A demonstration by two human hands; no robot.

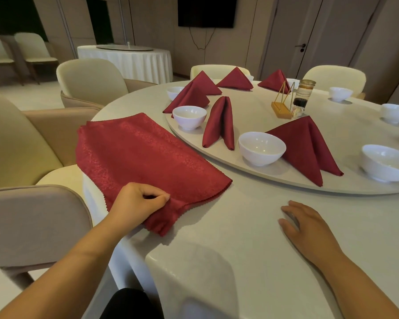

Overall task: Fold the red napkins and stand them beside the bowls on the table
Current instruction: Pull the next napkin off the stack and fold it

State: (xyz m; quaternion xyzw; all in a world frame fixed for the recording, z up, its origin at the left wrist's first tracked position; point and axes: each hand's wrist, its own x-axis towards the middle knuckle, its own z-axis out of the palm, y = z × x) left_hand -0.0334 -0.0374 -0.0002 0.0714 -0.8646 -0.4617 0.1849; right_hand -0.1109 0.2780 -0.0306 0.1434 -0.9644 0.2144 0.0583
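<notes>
**Flat red napkin gripped at its near edge**

Head view: the left hand (139, 201) pinches the bunched near edge of a flat red napkin (143, 157) with a patterned sheen, lying on the table (240, 226) at its left rim. The right hand (304, 223) rests flat, holding nothing.

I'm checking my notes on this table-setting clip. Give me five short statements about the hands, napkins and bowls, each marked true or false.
1. The left hand pinches the flat napkin at its near edge. True.
2. The right hand holds a bowl. False: it rests flat on the tablecloth, holding nothing.
3. Folded napkins already stand on the turntable. True.
4. The flat napkin lies on the turntable. False: it lies on the tablecloth beside it.
5. The bowls are red. False: they are white.
</notes>
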